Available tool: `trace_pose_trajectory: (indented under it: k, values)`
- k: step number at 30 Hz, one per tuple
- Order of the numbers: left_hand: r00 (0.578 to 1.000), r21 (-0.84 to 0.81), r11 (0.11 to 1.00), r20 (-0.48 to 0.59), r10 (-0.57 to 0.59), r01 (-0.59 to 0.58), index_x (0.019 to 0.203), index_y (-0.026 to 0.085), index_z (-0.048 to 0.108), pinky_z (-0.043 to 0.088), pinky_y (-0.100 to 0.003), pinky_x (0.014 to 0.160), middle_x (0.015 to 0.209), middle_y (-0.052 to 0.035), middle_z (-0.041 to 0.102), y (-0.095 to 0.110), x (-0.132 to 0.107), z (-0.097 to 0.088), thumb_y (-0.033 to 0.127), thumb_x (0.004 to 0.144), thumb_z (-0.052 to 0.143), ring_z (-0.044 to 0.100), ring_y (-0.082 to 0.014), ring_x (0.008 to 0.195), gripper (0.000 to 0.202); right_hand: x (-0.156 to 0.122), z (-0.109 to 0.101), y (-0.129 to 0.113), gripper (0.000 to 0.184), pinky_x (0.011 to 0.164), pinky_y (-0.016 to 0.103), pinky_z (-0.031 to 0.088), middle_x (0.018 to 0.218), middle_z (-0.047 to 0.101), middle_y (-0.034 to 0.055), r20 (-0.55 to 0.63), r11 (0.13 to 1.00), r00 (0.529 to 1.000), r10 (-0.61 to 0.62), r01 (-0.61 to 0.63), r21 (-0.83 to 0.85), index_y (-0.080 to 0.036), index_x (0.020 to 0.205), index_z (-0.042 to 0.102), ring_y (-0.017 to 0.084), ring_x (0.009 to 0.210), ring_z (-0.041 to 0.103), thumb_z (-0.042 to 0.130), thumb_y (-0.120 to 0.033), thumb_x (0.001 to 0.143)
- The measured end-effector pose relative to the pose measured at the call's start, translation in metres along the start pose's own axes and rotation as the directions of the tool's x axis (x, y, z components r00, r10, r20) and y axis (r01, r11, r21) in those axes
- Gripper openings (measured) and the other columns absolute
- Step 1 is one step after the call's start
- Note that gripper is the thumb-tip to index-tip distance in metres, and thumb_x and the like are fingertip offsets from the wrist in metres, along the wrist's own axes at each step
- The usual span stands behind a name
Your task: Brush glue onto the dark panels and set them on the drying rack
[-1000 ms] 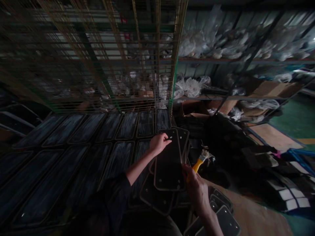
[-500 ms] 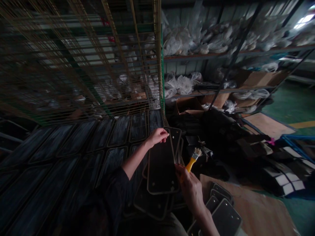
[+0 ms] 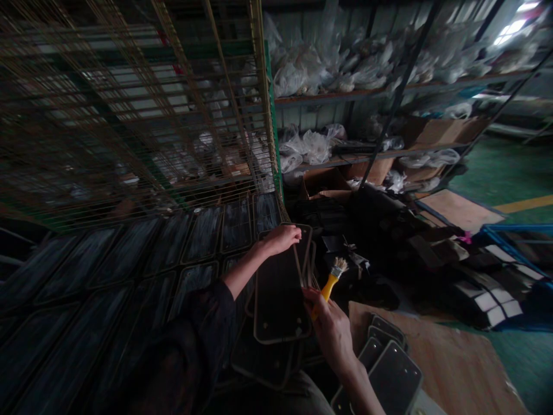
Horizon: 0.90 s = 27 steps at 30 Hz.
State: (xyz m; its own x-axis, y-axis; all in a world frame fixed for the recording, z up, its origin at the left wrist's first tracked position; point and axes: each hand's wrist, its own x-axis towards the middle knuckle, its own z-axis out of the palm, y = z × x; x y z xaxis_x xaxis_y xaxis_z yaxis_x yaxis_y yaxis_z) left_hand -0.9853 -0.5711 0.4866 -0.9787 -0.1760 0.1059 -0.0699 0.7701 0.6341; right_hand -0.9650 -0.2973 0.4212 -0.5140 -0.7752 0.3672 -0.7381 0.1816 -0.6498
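Note:
My left hand grips the far end of a long dark rounded panel with a pale rim. More such panels stand stacked behind it. My right hand is closed on the near edge of the panel and on the handle of a yellow-handled paintbrush, whose bristles point up and away.
Rows of dark coated panels lie flat to the left under a wire drying rack. More panels lie on brown cardboard at lower right. Shelves with plastic bags and boxes stand behind. Dark clutter fills the right.
The view has swung to the right, so everything sits further left in frame. Both hands keep their grip on the panel and brush, with the left hand curling further over the panel's far end.

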Motion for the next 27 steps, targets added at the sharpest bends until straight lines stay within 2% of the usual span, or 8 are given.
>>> trace_pose_trajectory:
  k: [4, 8, 11, 14, 17, 20, 23, 27]
  values:
    - [1.000, -0.084, 0.996, -0.011, -0.015, 0.014, 0.070, 0.017, 0.061, 0.046, -0.028, 0.073, 0.073, -0.0015, 0.061, -0.001, 0.003, 0.003, 0.013, 0.076, 0.065, 0.058, -0.0160, 0.072, 0.009, 0.001, 0.001, 0.001, 0.029, 0.082, 0.032, 0.050, 0.113, 0.064, 0.0071, -0.003, 1.000, 1.000, -0.006, 0.006, -0.009, -0.024, 0.124, 0.052, 0.021, 0.098, 0.062, 0.047, -0.016, 0.096]
    - [0.997, -0.255, 0.966, -0.043, -0.061, 0.048, 0.084, 0.014, 0.058, 0.049, -0.025, 0.062, 0.070, -0.0018, 0.059, 0.006, -0.003, 0.001, 0.021, 0.090, 0.049, 0.059, -0.0129, 0.064, 0.013, 0.000, 0.002, 0.001, 0.029, 0.081, 0.031, 0.049, 0.113, 0.064, 0.0063, -0.013, 1.000, 1.000, -0.007, 0.007, -0.006, -0.024, 0.124, 0.052, 0.020, 0.097, 0.062, 0.049, -0.017, 0.096]
    - [0.995, -0.368, 0.927, -0.040, -0.095, 0.074, 0.090, 0.013, 0.056, 0.050, -0.022, 0.057, 0.072, -0.0023, 0.059, 0.023, -0.030, -0.005, 0.026, 0.094, 0.044, 0.059, -0.0116, 0.064, 0.018, -0.001, 0.001, 0.000, 0.029, 0.081, 0.032, 0.050, 0.113, 0.064, 0.0065, -0.009, 1.000, 1.000, 0.003, -0.003, -0.014, -0.024, 0.125, 0.053, 0.020, 0.098, 0.062, 0.049, -0.019, 0.097]
    - [0.993, -0.410, 0.905, 0.050, -0.102, 0.114, 0.088, 0.014, 0.059, 0.047, -0.020, 0.054, 0.069, -0.0005, 0.059, 0.050, -0.082, -0.008, 0.031, 0.089, 0.057, 0.058, -0.0117, 0.062, 0.017, 0.000, 0.001, -0.001, 0.029, 0.081, 0.032, 0.050, 0.114, 0.064, 0.0068, -0.004, 1.000, 1.000, 0.004, -0.004, -0.024, -0.024, 0.125, 0.054, 0.020, 0.097, 0.062, 0.048, -0.018, 0.097]
    - [0.993, -0.302, 0.947, 0.084, -0.088, 0.109, 0.084, 0.016, 0.064, 0.045, -0.020, 0.063, 0.078, 0.0002, 0.063, 0.078, -0.137, 0.000, 0.026, 0.089, 0.060, 0.058, -0.0101, 0.069, 0.011, 0.001, 0.001, -0.002, 0.028, 0.082, 0.032, 0.050, 0.114, 0.065, 0.0068, -0.003, 1.000, 1.000, -0.003, 0.002, -0.030, -0.023, 0.124, 0.054, 0.021, 0.098, 0.062, 0.050, -0.019, 0.096]
    - [0.989, -0.210, 0.967, 0.080, -0.127, 0.141, 0.084, 0.017, 0.065, 0.043, -0.020, 0.066, 0.082, 0.0008, 0.064, 0.094, -0.174, 0.019, 0.018, 0.089, 0.059, 0.059, -0.0096, 0.071, 0.008, 0.002, 0.001, -0.003, 0.029, 0.082, 0.031, 0.050, 0.112, 0.065, 0.0064, -0.014, 0.999, 1.000, 0.007, -0.007, -0.033, -0.023, 0.124, 0.055, 0.020, 0.097, 0.063, 0.050, -0.018, 0.096]
    - [0.987, -0.083, 0.984, 0.060, -0.150, 0.155, 0.085, 0.018, 0.065, 0.044, -0.022, 0.069, 0.085, 0.0002, 0.064, 0.101, -0.191, 0.037, 0.016, 0.090, 0.057, 0.060, -0.0110, 0.074, 0.010, 0.002, 0.001, -0.005, 0.031, 0.084, 0.031, 0.050, 0.114, 0.065, 0.0059, -0.007, 0.999, 1.000, 0.021, -0.022, -0.030, -0.023, 0.124, 0.055, 0.020, 0.098, 0.063, 0.049, -0.016, 0.095]
    - [0.986, 0.063, 0.984, 0.023, -0.167, 0.165, 0.087, 0.019, 0.065, 0.046, -0.025, 0.073, 0.088, -0.0011, 0.064, 0.107, -0.197, 0.051, 0.021, 0.092, 0.055, 0.061, -0.0137, 0.078, 0.011, 0.003, 0.000, -0.008, 0.031, 0.082, 0.031, 0.051, 0.115, 0.066, 0.0063, -0.006, 0.999, 1.000, 0.030, -0.030, -0.044, -0.023, 0.123, 0.056, 0.020, 0.098, 0.063, 0.049, -0.016, 0.094]
